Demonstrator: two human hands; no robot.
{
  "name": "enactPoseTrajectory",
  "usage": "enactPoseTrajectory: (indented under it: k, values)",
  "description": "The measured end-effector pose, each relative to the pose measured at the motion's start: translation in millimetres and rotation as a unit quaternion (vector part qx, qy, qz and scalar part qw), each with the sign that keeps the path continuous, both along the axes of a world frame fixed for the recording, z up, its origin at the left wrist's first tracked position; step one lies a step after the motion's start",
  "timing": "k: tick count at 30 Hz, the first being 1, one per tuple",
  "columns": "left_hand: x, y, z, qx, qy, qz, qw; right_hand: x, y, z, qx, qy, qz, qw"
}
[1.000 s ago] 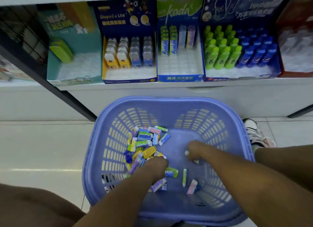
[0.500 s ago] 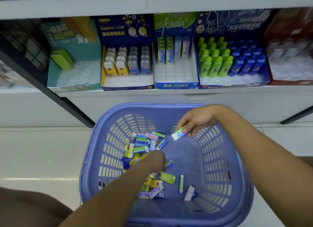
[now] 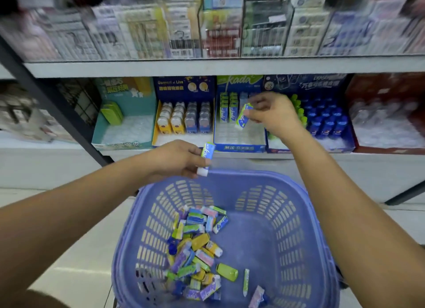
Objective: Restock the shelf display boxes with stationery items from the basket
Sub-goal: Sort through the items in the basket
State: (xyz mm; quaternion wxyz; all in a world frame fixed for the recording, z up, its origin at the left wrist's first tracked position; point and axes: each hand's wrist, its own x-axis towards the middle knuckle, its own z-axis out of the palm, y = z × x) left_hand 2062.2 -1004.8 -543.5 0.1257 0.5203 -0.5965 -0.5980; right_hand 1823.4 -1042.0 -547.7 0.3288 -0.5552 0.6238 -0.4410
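**Head view.** The right hand (image 3: 273,114) is pinching the first eraser (image 3: 243,118) between thumb and fingertips, holding it tilted above the open tray of the blue display box (image 3: 239,148). The box is standing on the lower shelf at 12 o'clock from the basket (image 3: 318,229). The left hand (image 3: 177,159), at 11 o'clock over the basket's far rim, is gripping a second eraser (image 3: 206,158) in curled fingers, white end pointing down. The remaining stock (image 3: 195,245) is lying heaped on the basket floor toward 9 o'clock.

**Judged step.** The first eraser is being seated in a free cell in front of the upright rows (image 3: 226,110).

**Risks.**
- The first eraser is arriving slanted, so it may catch a cell divider and topple flat.
- The right wrist is hanging just beside the green bottles (image 3: 303,121), at 3 o'clock of the box, and may knock them.
- The second eraser, if loosely held, may slip and fall outside the rim.
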Motion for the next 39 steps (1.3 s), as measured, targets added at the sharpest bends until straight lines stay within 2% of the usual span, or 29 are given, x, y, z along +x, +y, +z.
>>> enactPoseTrajectory:
  k: [3, 7, 16, 22, 26, 28, 30, 32, 33, 36, 37, 39]
  values:
    - [19, 2, 15, 0.029, 0.029, 0.035, 0.999, 14, -13, -7, -0.086, 0.031, -0.062, 0.994]
    - [28, 2, 14, 0.047, 0.058, 0.078, 0.994, 30, -24, -26, -0.146, 0.045, -0.055, 0.987]
    - [5, -11, 9, 0.034, 0.079, 0.100, 0.991, 39, -44, -43, -0.125, 0.103, -0.001, 0.987]
    - [-1, -20, 0, 0.042, 0.109, 0.137, 0.984, 38, -48, -42, -0.136, 0.246, 0.008, 0.960]
    - [-7, -26, -1, 0.029, 0.127, 0.158, 0.979, 35, -50, -28, -0.069, 0.310, 0.041, 0.947]
    - [-12, -27, -2, 0.011, 0.132, 0.162, 0.978, 37, -46, -18, -0.056, 0.276, 0.035, 0.959]
    - [-18, -29, -2, -0.017, 0.143, 0.167, 0.975, 42, -34, -9, -0.043, 0.113, 0.041, 0.992]
    - [-23, -32, -3, -0.048, 0.162, 0.167, 0.971, 45, -21, 0, 0.003, -0.052, 0.116, 0.992]
    - [-26, -34, -2, -0.060, 0.169, 0.164, 0.970, 44, -15, 2, 0.017, -0.078, 0.149, 0.986]
    - [-33, -38, -1, -0.086, 0.179, 0.152, 0.968, 39, -11, 5, -0.005, -0.095, 0.144, 0.985]
    - [-36, -39, -3, -0.114, 0.152, 0.132, 0.973, 36, -14, 4, -0.026, -0.085, 0.110, 0.990]
    - [-38, -40, -6, -0.227, 0.007, 0.042, 0.973, 26, -21, 0, -0.074, -0.019, 0.022, 0.997]
